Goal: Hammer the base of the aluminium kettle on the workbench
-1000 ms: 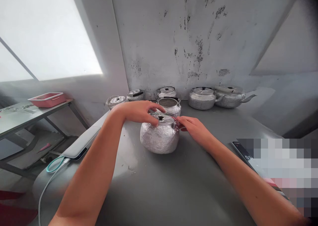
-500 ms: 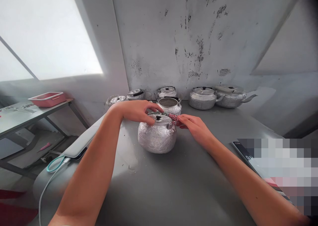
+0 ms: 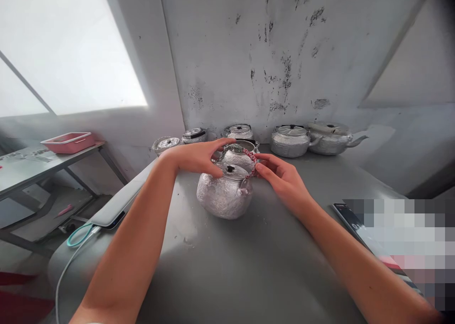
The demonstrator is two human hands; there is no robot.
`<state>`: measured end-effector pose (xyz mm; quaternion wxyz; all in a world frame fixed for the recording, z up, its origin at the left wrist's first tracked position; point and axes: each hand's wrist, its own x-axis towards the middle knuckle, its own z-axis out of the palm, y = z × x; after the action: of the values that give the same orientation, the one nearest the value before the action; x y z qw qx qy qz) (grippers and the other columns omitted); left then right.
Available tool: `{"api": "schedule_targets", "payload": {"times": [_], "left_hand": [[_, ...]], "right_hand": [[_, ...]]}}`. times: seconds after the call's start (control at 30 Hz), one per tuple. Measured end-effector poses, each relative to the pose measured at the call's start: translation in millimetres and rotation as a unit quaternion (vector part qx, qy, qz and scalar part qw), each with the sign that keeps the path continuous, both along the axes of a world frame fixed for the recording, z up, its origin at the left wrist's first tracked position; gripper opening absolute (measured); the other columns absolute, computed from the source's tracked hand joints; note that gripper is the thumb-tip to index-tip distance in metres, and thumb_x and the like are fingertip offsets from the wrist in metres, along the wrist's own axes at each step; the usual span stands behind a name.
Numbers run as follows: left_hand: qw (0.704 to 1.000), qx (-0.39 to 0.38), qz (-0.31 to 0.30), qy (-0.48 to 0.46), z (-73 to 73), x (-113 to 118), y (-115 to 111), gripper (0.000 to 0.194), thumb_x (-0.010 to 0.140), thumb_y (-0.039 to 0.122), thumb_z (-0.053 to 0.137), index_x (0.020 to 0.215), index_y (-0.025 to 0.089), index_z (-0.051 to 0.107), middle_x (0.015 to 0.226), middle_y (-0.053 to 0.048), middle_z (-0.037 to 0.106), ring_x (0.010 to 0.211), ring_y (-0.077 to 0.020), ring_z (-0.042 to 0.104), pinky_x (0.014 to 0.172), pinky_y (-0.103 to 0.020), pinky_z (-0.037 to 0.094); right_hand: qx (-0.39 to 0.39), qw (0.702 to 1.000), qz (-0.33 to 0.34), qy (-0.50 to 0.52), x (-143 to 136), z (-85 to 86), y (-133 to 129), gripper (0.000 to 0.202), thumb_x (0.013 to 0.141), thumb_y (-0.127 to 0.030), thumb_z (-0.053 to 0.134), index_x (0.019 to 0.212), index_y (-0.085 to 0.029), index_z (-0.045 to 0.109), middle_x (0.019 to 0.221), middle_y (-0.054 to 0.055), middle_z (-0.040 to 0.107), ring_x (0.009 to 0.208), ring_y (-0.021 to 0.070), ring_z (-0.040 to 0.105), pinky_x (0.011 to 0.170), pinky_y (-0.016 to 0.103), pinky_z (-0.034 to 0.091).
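A hammered silver kettle [image 3: 224,198] stands slightly tilted on the grey table [image 3: 249,267], its lid [image 3: 232,170] with a black knob on top. Its red and green cord-wrapped handle [image 3: 245,151] is raised in an arch above the lid. My right hand [image 3: 282,172] pinches the red part of the handle at its right side. At the left of the handle is my left hand [image 3: 199,158], thumb and fingers spread apart around its green part; the thumb lies near the lid's left edge. Whether the left fingertips touch the handle is unclear.
Behind stand an open kettle [image 3: 239,159] and several lidded ones along the wall, including a spouted kettle [image 3: 330,139] at right. A power bank [image 3: 117,212] with a cable lies left, a phone [image 3: 350,222] right. A pink basket [image 3: 69,143] sits on another table.
The handle has risen from low behind the lid to an upright arch. My right fingers have moved up with it, my left fingers have spread wider, and the kettle has tilted a little.
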<state>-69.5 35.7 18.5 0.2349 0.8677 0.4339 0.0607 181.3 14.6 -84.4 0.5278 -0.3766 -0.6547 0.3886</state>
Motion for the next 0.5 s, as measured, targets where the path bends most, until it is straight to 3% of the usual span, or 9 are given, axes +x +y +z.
{"api": "schedule_targets", "payload": {"times": [0.13, 0.27, 0.5], "left_hand": [[1.0, -0.01, -0.018, -0.006, -1.7, 1, 2, 0.101, 0.077, 0.04, 0.069, 0.16, 0.038, 0.012, 0.155, -0.004, 0.044, 0.139, -0.0297, 0.044, 0.103, -0.036, 0.042], [1.0, 0.006, -0.017, 0.014, 0.6, 9, -5, 0.11, 0.073, 0.055, 0.074, 0.16, 0.038, 0.01, 0.161, -0.002, 0.035, 0.143, -0.0319, 0.037, 0.109, -0.037, 0.037], [0.999, 0.038, 0.003, 0.017, -2.2, 22, -12, 0.119, 0.066, 0.057, 0.081, 0.16, 0.04, 0.011, 0.154, -0.004, 0.045, 0.137, -0.0345, 0.045, 0.104, -0.04, 0.04]], "right_hand": [[0.008, 1.0, 0.004, -0.005, -1, 2.0, -2, 0.035, 0.089, -0.047, 0.068, 0.116, -0.026, 0.067, 0.088, 0.001, 0.071, 0.089, 0.0213, 0.067, 0.085, 0.034, 0.051], [0.017, 1.0, 0.008, -0.021, -2, 4.1, -5, 0.035, 0.089, -0.047, 0.068, 0.117, -0.027, 0.066, 0.089, 0.001, 0.071, 0.087, 0.0206, 0.066, 0.084, 0.033, 0.05], [0.037, 0.998, 0.02, -0.055, -6, 9.6, -15, 0.038, 0.089, -0.043, 0.066, 0.124, -0.028, 0.068, 0.088, 0.0, 0.067, 0.086, 0.0197, 0.063, 0.085, 0.033, 0.05]]}}
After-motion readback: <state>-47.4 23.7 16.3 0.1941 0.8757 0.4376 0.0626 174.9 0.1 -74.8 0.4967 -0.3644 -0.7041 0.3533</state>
